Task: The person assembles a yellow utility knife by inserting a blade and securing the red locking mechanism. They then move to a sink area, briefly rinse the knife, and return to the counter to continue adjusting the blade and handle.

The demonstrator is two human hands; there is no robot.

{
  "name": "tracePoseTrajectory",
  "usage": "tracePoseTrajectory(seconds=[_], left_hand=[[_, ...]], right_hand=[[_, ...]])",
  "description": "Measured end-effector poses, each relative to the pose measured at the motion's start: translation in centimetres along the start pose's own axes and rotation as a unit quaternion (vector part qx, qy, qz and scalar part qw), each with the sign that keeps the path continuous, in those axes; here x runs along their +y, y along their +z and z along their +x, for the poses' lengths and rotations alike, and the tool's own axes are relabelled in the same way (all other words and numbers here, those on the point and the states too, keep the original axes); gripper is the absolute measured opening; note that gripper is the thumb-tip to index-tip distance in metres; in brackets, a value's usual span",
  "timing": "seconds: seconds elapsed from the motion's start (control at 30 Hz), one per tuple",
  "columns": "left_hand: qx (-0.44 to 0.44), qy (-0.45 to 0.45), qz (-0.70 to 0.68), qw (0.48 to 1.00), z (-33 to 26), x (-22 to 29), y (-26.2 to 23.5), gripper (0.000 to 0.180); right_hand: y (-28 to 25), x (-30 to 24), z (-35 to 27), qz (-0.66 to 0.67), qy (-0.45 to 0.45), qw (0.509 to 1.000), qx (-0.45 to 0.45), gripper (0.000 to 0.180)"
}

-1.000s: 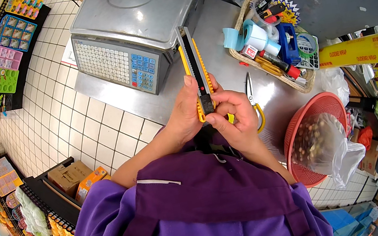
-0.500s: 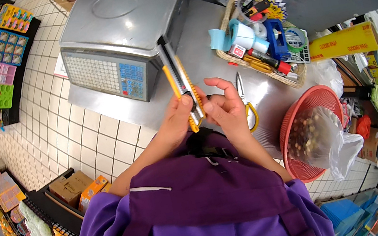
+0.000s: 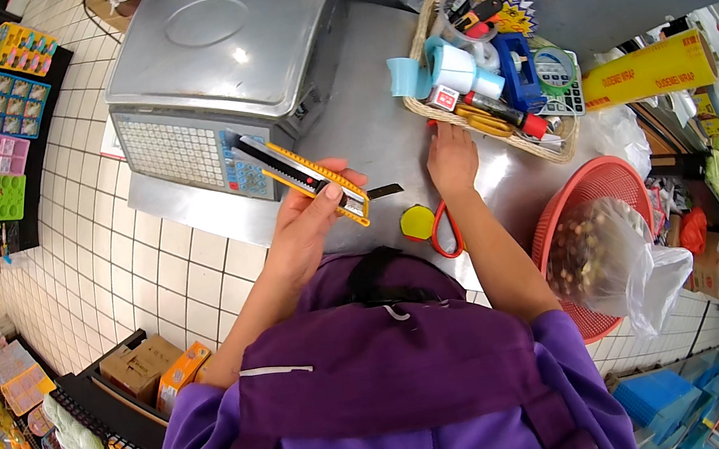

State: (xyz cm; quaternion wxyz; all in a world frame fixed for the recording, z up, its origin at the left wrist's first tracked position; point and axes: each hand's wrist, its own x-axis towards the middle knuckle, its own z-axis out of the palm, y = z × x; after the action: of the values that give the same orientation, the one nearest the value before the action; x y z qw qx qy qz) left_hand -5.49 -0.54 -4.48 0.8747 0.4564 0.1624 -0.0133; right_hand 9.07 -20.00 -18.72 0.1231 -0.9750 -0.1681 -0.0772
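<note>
My left hand (image 3: 312, 218) is closed around a yellow-edged box cutter (image 3: 302, 169), its long body slanting up and left over the front of a scale. A thin dark strip (image 3: 385, 190) sticks out beyond the fingers at its lower end; I cannot tell whether it is a blade. My right hand (image 3: 452, 158) reaches down to the metal counter, against the front edge of a wicker basket (image 3: 549, 154). Its fingertips are hidden, so a grip cannot be made out. Beside that forearm shows a red loop handle (image 3: 448, 233), apparently of scissors, next to a rounded yellow piece (image 3: 418, 223).
A grey weighing scale (image 3: 222, 47) stands at the back left of the metal counter (image 3: 354, 81). Rolls, pens and cutters fill the basket. To the right are a red plastic basket (image 3: 566, 198) with a clear bag (image 3: 610, 252) and a yellow wrap box (image 3: 650, 73).
My right hand has left the box cutter and moved up and right to the basket's edge. The cutter has tilted left in my left hand. The red loop and yellow piece now show.
</note>
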Motion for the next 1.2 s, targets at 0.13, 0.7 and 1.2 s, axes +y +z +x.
tracePoseTrajectory(seconds=[0.13, 0.7, 1.2], left_hand=[[0.006, -0.008, -0.046, 0.999, 0.4, 0.3, -0.2, 0.033], [0.020, 0.051, -0.068, 0.996, 1.0, 1.8, 0.8, 0.032], [0.019, 0.076, -0.060, 0.995, 0.4, 1.4, 0.8, 0.032]], right_hand=[[-0.2, 0.2, 0.0, 0.002, -0.011, 1.000, -0.006, 0.022], [-15.3, -10.4, -3.6, 0.680, 0.092, 0.701, -0.194, 0.017], [-16.2, -10.9, -2.9, 0.657, 0.061, 0.717, -0.225, 0.019]])
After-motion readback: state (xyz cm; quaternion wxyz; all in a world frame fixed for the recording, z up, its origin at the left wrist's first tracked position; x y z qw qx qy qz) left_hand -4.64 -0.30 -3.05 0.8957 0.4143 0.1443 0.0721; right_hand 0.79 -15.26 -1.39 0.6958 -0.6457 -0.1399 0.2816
